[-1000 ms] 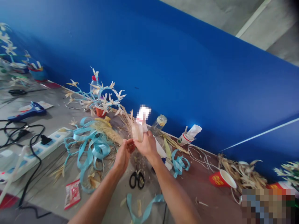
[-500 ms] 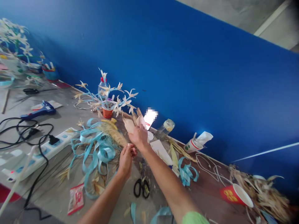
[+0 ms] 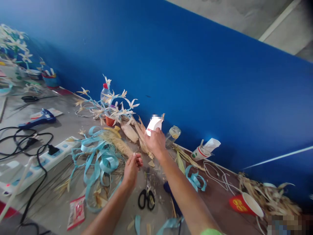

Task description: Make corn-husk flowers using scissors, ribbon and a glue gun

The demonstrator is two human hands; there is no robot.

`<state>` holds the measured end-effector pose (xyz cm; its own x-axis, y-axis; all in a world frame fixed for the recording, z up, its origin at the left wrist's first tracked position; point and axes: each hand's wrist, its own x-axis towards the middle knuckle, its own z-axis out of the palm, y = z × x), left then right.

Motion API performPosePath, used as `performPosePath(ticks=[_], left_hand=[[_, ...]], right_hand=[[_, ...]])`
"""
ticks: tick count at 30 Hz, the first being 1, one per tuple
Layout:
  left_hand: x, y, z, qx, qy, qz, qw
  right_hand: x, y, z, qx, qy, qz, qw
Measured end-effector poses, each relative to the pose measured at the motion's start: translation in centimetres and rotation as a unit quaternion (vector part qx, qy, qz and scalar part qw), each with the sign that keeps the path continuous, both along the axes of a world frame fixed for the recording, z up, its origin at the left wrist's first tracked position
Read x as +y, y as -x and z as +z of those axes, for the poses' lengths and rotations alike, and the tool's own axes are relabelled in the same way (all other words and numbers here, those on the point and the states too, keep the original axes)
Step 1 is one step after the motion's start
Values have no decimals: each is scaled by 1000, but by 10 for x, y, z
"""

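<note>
My left hand (image 3: 133,168) is closed in a pinch above the table; whatever its fingertips hold is too small to make out. Beside it are a dry, bristly tuft (image 3: 118,142) and curls of light blue ribbon (image 3: 107,160). My right hand (image 3: 156,142) reaches farther out, its fingers closed on a pale corn husk (image 3: 158,123) with a brown tip, in front of a lit phone (image 3: 152,125). More dry husks (image 3: 129,132) lie just left of that hand. Black-handled scissors (image 3: 146,197) rest between my forearms.
Behind stands an orange pot (image 3: 110,120) with blue-stemmed husk flowers. A power strip (image 3: 61,148), black cables and a blue glue gun (image 3: 40,119) occupy the left. At right are a clear jar (image 3: 173,133), white cable, a tipped red cup (image 3: 244,204) and piled husks (image 3: 271,195).
My right hand has moved right and slightly away from the husk pile, now with one pale husk. A pale card beside the right forearm no longer shows. My left hand stays nearly still.
</note>
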<state>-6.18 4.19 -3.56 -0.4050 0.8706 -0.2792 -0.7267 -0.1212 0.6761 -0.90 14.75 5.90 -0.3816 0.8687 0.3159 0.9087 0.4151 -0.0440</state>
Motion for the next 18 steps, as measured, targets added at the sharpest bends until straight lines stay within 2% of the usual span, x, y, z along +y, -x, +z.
performPosePath(ticks=[3,6,10,13,18], left_hand=[[-1,-1,3,4,-1,-7,1000],[-2,-1,3,5,-3,-7,1000],[-3,0,3,10,0,-4,1000],[-2,-1,3,4,0,-5,1000],[-2,-2,3,-4,-1,-17,1000]], right_hand=[[1,-13,-12,-47,57,-20,997],[1,-8,-31,-59,96,-23,993],[-1,1,-48,-57,96,-14,994],[-2,3,-47,-31,51,6,998],[7,26,-26,1,-2,18,1000]])
